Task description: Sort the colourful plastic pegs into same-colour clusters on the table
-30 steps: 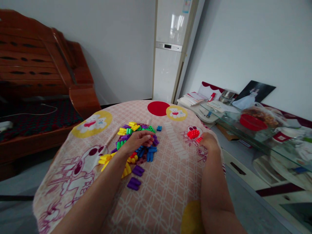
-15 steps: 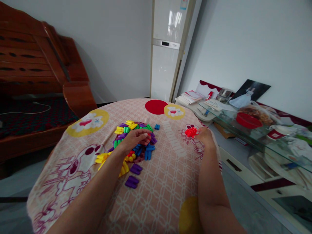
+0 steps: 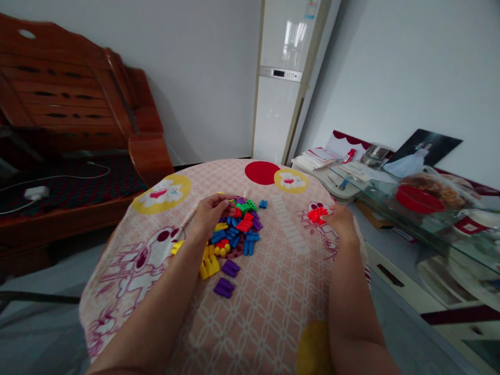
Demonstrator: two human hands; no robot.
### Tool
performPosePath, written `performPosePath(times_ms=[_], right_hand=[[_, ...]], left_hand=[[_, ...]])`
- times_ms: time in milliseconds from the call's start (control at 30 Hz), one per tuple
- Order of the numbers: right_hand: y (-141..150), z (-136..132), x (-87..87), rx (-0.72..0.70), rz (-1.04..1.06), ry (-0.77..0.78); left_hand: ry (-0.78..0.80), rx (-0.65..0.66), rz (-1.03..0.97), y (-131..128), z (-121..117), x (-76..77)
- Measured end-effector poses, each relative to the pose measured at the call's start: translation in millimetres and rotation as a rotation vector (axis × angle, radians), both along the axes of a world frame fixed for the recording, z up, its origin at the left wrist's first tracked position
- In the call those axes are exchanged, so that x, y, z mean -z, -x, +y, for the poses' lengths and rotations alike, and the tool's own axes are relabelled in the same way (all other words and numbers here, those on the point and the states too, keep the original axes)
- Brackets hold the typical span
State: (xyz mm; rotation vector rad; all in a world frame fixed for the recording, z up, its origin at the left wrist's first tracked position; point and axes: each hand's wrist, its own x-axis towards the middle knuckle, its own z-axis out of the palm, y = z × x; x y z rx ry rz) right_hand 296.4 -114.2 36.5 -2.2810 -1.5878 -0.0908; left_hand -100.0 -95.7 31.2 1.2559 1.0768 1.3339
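Note:
Over the left part of the pile of plastic building blocks (image 3: 234, 234), my left hand (image 3: 210, 214) is held with fingers stretched out and nothing visible in it. It hides part of the pile. Red blocks (image 3: 245, 223) lie just right of its fingertips, with green blocks (image 3: 246, 206) behind them. At the table's right side, my right hand (image 3: 340, 221) has its fingertips closed on a cluster of red building blocks (image 3: 317, 215), low over the cloth. Whether these blocks are joined is too small to tell.
Two purple blocks (image 3: 224, 287) lie in front of the pile, and a small blue block (image 3: 263, 204) behind it. A patterned cloth (image 3: 265, 312) covers the round table. On the right stands a glass-topped cabinet (image 3: 375, 200) with a red bowl (image 3: 420, 199); a wooden bench (image 3: 70, 104) is left.
My left hand has drawn back leftward across the pile, uncovering red and blue blocks. My right hand stays by the red cluster. The whole view has shifted, with the table now further right.

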Motion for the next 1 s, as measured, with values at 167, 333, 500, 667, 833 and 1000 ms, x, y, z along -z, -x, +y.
performPosePath(times_ms=[167,333,500,667,833,1000], right_hand=[[18.0,4.1,-15.1,0.055,0.032,-0.134],[60.8,9.0,-23.2,-0.131,0.108,-0.203],[102.9,6.8,-18.4,-0.350,0.164,-0.155],[143.2,3.1,-8.8,-0.670,0.412,-0.102],[168.8,-0.1,-7.2,-0.802,0.492,-0.016],[166.8,-3.0,-13.8,-0.804,0.480,0.025]], left_hand=[[-0.086,-0.187,0.204,3.9,4.8,4.0],[-0.202,0.117,0.758,-15.2,-5.3,7.0],[-0.216,0.152,0.878,-23.4,-9.8,11.4],[-0.312,0.133,0.831,-33.6,-14.4,4.6],[-0.358,0.109,0.654,-54.2,-24.4,-0.2],[-0.335,0.096,0.566,-65.2,-30.3,3.1]])
